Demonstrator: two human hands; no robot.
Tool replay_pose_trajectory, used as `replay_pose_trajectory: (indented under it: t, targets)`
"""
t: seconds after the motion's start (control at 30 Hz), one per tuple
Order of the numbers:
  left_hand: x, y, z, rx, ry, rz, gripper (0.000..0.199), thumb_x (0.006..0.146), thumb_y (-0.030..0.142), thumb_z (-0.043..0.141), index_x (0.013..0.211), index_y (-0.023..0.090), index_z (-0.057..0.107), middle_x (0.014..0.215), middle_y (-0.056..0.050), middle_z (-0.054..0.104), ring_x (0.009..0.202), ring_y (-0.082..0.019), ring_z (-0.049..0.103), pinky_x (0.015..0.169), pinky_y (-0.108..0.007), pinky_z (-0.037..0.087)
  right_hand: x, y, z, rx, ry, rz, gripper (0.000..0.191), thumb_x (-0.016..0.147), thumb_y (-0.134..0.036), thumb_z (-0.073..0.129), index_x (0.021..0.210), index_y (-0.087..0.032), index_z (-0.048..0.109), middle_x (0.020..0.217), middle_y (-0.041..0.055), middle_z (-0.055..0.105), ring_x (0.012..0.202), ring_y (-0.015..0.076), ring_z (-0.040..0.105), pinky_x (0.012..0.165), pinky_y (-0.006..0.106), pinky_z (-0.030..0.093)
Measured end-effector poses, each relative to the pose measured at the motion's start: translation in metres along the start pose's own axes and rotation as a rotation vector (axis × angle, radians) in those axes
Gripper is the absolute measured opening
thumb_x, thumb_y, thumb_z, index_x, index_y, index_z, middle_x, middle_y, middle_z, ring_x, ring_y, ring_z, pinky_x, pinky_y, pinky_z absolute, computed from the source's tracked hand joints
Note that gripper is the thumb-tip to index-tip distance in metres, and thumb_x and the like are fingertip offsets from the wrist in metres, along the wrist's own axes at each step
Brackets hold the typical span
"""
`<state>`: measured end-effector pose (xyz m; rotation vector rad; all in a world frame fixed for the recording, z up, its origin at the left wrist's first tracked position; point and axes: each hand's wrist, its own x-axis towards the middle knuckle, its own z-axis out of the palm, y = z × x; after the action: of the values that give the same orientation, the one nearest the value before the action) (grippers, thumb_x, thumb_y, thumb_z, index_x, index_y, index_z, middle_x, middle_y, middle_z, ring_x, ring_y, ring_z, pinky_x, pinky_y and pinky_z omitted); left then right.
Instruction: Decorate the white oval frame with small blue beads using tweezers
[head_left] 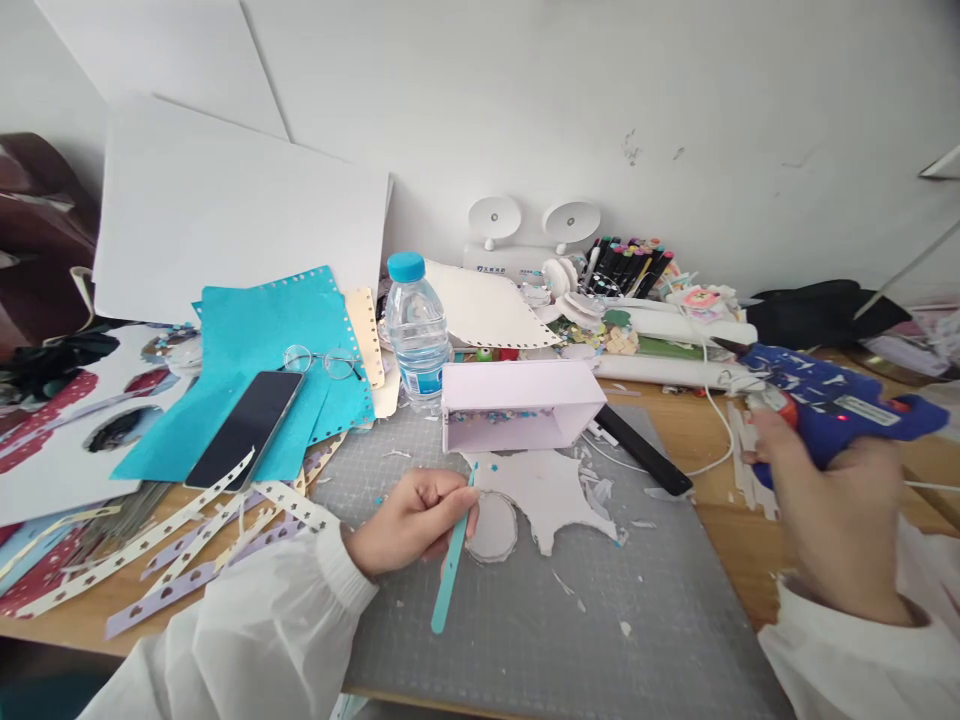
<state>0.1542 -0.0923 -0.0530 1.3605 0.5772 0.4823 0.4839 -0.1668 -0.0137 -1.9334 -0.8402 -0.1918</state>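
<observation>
My left hand point(421, 515) is closed over the grey cutting mat, pinching a teal craft stick point(448, 588) that slants down toward me. Just right of those fingers lies a round white foam-board disc point(495, 527). Behind it is a jagged white board scrap point(559, 490). A pale lilac open-fronted box point(521, 385) stands farther back, with small coloured bits visible inside. Off the mat to the right, my right hand point(829, 510) is wrapped round a blue glue gun point(840, 420) showing a small red light. Some of its fingers are hidden behind the tool.
A water bottle point(417, 330) stands left of the box. Teal sheets point(274, 330) carry a phone point(244, 430) and glasses point(322, 362). Punched paper strips point(180, 545) litter the left. A black cutter point(641, 450) lies on the mat point(600, 630); a white cable point(724, 420) curves nearby.
</observation>
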Motion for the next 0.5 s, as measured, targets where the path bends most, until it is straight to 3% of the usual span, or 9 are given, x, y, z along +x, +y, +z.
replay_pose_trajectory:
  t: [0.07,0.2,0.37,0.5]
  targets:
    - [0.0,-0.001,0.0,-0.007,-0.007,-0.002,0.044,0.09,0.049,0.05,0.064,0.013,0.054,0.036,0.008,0.038,0.028,-0.003,0.03,0.03,-0.014,0.024,-0.017,-0.025,0.005,0.032,-0.084,0.123,0.03,0.061,-0.041,0.073,0.071,-0.017,0.058,0.064,0.0027,0.058,0.055,0.0166,0.051,0.058,0.034,0.043]
    - [0.0,-0.002,0.0,-0.024,-0.02,-0.004,0.045,0.09,0.05,0.049,0.064,0.013,0.054,0.035,0.008,0.037,0.027,-0.004,0.031,0.029,-0.013,0.022,-0.057,-0.055,0.025,0.221,-0.26,0.18,0.028,0.055,-0.04,0.071,0.069,-0.02,0.056,0.058,0.0004,0.059,0.052,0.0172,0.054,0.049,0.03,0.044]
    - [-0.003,0.0,0.001,-0.049,-0.038,-0.024,0.047,0.09,0.051,0.048,0.064,0.013,0.054,0.035,0.007,0.037,0.027,-0.004,0.032,0.028,-0.013,0.02,-0.096,-0.042,0.043,0.324,-0.38,-0.034,0.015,0.063,-0.031,0.064,0.066,-0.023,0.052,0.048,-0.0034,0.056,0.043,0.015,0.052,0.043,0.027,0.044]
    - [-0.009,0.004,0.003,-0.075,-0.085,0.008,0.047,0.092,0.046,0.048,0.061,0.012,0.056,0.035,0.006,0.037,0.028,-0.003,0.03,0.03,-0.013,0.02,-0.107,-0.031,0.047,0.321,-0.42,-0.143,0.01,0.064,-0.025,0.063,0.064,-0.023,0.053,0.045,-0.004,0.053,0.042,0.0159,0.052,0.041,0.027,0.044]
